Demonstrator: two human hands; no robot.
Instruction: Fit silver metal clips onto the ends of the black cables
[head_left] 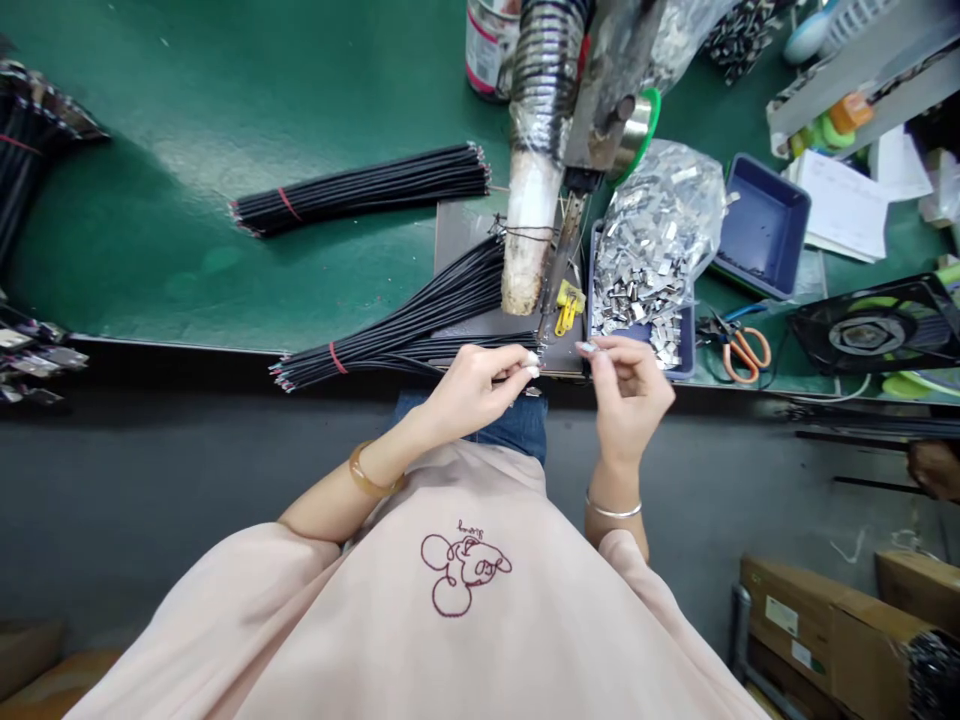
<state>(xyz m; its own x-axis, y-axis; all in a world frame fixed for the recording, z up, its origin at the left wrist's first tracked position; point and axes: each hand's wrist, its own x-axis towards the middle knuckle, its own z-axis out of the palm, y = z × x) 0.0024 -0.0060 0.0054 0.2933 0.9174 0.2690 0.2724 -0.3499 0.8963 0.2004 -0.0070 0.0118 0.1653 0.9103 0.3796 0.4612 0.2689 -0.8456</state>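
My left hand [476,385] is closed in a pinch on the end of a black cable from the fanned bundle [405,325] lying at the table's near edge. My right hand [630,385] is closed too, pinching a small metal clip at its fingertips, just right of the left hand. Both sit in front of a soldering fixture with a yellow clip [568,305] and under a foil-wrapped duct [536,170]. A bag of metal clips [649,250] lies in a blue tray right behind my right hand.
A second tied bundle of black cables [360,190] lies further back on the green mat. An empty blue tray [761,225], orange-handled scissors [742,350], a black fan [874,325], papers and a can [487,45] stand around. Cardboard boxes [817,630] sit on the floor at right.
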